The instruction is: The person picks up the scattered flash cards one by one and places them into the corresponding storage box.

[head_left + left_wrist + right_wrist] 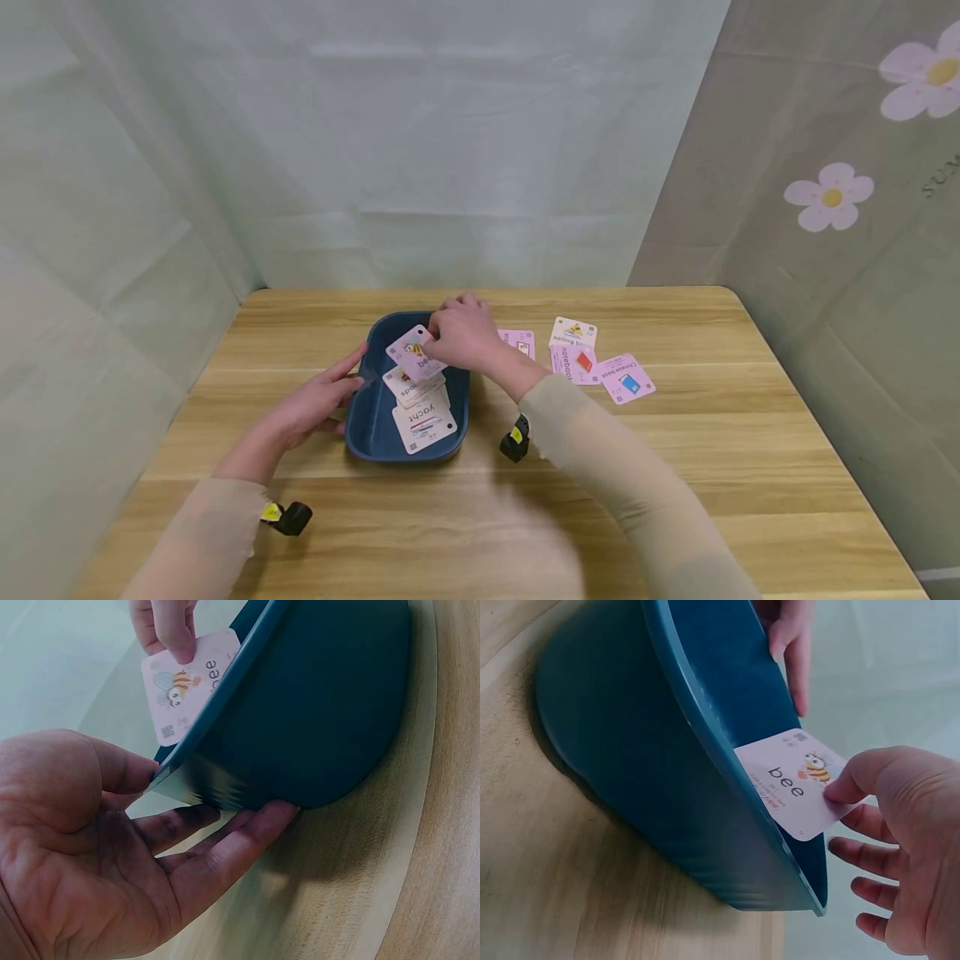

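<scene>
A blue plastic bin point(462, 425) stands on the table. My left hand point(318, 406) holds its left side, thumb at the rim and fingers against the outer wall. Over the far end of the bin, my right hand point(463, 333) pinches a pink card point(791, 787) by its edge between thumb and forefinger. It carries a cartoon bee and the word "bee". Below it in the head view, several cards lie overlapping inside, among them a white yacht card point(425, 427).
Right of the bin lie a pink notebook card point(576, 364), a pink Chinese book card point(627, 379) and a white card point(573, 332). Another pink card point(525, 342) is partly hidden behind my right wrist. Pale curtains point(450, 167) enclose the wooden table point(712, 475).
</scene>
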{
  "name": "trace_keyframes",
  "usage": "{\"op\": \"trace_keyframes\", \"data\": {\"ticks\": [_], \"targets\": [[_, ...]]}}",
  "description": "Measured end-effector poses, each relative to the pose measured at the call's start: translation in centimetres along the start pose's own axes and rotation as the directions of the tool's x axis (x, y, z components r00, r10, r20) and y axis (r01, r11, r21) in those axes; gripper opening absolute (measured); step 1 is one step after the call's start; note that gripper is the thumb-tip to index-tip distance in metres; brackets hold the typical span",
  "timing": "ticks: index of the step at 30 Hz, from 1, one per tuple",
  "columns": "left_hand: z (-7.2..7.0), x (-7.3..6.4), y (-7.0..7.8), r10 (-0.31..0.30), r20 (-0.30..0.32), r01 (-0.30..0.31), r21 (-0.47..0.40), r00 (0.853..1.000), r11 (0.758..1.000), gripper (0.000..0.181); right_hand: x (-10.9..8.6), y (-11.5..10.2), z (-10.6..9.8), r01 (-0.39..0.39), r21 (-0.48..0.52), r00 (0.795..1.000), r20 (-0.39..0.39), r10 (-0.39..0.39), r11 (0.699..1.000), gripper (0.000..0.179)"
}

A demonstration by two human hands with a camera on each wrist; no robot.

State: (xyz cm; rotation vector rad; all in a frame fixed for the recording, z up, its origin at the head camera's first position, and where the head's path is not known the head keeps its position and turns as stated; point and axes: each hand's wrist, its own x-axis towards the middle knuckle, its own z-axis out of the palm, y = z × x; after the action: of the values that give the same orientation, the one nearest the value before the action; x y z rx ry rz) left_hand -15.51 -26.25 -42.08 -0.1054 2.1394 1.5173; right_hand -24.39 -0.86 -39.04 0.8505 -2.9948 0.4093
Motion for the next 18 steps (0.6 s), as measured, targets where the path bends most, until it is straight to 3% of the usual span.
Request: {"op": "trace_keyframes", "data": {"ticks": [18], "targets": [[-0.26,0.07,-0.18,0.002,-0.003,-0.002,0.009,1.0,1.0,0.064,0.83,-0.14,0.55,0.009,-0.052,0.998,0.057,-0.006,0.999,0.024]]}}
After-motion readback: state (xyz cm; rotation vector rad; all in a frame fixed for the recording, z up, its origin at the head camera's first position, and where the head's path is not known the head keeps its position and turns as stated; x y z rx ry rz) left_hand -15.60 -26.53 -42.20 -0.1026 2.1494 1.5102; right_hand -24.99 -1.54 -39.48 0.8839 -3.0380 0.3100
